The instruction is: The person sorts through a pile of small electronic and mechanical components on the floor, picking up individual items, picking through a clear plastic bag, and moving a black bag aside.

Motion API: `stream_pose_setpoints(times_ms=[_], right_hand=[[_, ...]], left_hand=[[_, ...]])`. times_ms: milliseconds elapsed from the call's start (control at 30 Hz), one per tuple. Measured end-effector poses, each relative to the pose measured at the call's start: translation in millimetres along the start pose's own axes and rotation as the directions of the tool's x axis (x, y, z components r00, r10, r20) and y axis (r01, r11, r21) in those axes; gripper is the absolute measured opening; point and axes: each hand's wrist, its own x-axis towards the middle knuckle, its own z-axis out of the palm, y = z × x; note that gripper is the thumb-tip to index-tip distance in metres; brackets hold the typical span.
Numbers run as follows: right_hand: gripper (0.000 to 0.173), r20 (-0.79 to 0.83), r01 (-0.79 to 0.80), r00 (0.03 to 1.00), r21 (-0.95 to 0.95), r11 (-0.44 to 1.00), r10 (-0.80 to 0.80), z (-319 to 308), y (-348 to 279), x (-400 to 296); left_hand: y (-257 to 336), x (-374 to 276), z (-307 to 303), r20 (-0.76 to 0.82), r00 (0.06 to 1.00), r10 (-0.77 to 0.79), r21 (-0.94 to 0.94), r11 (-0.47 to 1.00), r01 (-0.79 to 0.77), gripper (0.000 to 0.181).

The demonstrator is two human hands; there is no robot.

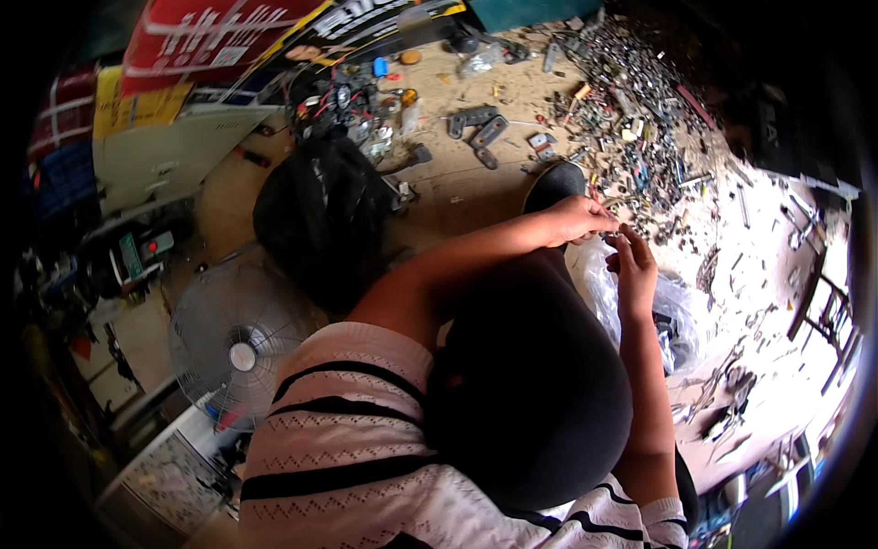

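Note:
My left hand (576, 218) reaches across my raised knee (528, 384) with thumb and fingers pinched together. Its fingertips meet those of my right hand (634, 259), whose fingers are bent inward. Between them is a small pale part (616, 233), mostly hidden by the fingers; its kind cannot be made out. Something thin and red shows just behind the left fingers. Below the hands a clear plastic bag (675, 309) with dark items inside lies on the floor. My dark shoe (559, 184) is just beyond the left hand.
Small metal parts (638, 137) lie scattered over the floor ahead and right. Dark hinged pieces (483, 130) lie ahead. A black bag (322, 213) and a caged fan (240, 343) stand left. Printed boxes (199, 41) are stacked behind. Bright light washes out the right side.

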Motion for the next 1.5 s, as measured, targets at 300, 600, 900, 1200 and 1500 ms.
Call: stream_pose_setpoints(times_ms=[300,600,900,1200,1500], right_hand=[[0.033,0.098,-0.137,0.983,-0.154,0.978,0.153,-67,25,-30],[0.031,-0.015,-0.126,0.989,-0.605,0.786,0.147,-116,69,-84],[0.026,-0.015,0.042,0.997,-0.666,0.744,-0.070,-74,73,-139],[0.025,-0.106,-0.032,0.993,-0.624,0.781,-0.044,-111,102,-137],[0.021,-0.352,-0.023,0.736,-0.866,0.499,-0.578,-102,57,-157]], left_hand=[[-18,-173,-31,-0.576,0.783,0.236,-0.182,0.897,-0.404,0.022],[-106,-364,-70,-0.812,0.567,0.139,-0.185,0.861,-0.475,0.022],[-95,-395,-203,-0.881,0.469,0.060,-0.261,0.765,-0.589,0.016],[-70,-355,-301,-0.905,0.424,-0.021,-0.269,0.800,-0.536,0.017],[-12,-407,-172,-0.801,0.593,-0.082,-0.103,0.995,-0.002,0.024]])
